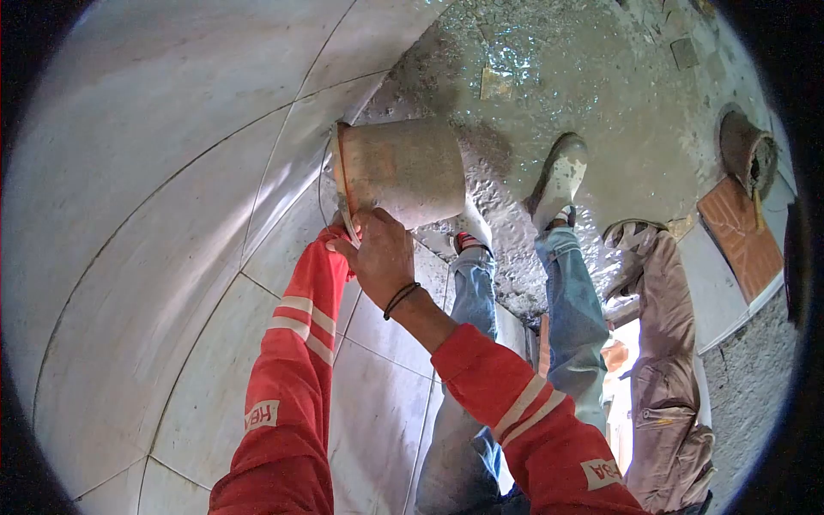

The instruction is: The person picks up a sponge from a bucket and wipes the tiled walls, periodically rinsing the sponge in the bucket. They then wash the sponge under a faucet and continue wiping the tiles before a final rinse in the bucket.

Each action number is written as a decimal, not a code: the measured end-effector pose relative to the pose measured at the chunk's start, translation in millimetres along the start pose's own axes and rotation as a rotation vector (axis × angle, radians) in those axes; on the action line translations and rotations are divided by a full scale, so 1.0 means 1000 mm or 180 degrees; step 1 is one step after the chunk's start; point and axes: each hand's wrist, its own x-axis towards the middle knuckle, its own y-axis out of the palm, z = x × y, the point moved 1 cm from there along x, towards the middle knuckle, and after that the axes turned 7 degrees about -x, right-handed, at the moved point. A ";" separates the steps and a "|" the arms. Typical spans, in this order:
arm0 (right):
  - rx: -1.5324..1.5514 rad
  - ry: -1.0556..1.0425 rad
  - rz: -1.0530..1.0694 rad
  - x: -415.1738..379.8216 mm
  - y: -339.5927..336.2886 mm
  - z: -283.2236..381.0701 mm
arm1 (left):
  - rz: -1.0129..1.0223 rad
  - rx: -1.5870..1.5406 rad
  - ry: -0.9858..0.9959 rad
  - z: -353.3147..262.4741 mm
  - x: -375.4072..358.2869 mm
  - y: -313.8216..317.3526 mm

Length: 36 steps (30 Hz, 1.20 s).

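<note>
I see wet mortar (549, 77) beyond the bucket (403, 172), pale tiles (172, 215) beside it; my right hand (382, 257) grips its rim, left hand's grip hidden. Sleeve patch (262, 415) reads "HEA".

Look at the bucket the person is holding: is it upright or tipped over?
Tipped. The bucket lies on its side, its rim turned toward the tiled floor, gripped by the right hand. Its contents cannot be seen.

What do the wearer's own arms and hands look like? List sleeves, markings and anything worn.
Both arms wear bright red long sleeves. Each sleeve has a pair of pale reflective stripes, on the left sleeve and on the right sleeve. Each also carries a white patch with red lettering, only partly readable. The right hand is bare, with a thin dark band at the wrist. The left hand is mostly hidden.
</note>
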 end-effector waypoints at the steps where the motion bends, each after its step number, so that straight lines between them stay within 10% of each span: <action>1: 0.0050 0.0095 0.0021 0.000 0.002 0.001 | 0.0002 0.0015 0.0003 0.000 0.001 0.001; 36: -0.0017 0.0638 -0.0253 -0.003 0.023 0.026 | 0.0123 0.0384 0.0179 -0.030 0.031 -0.012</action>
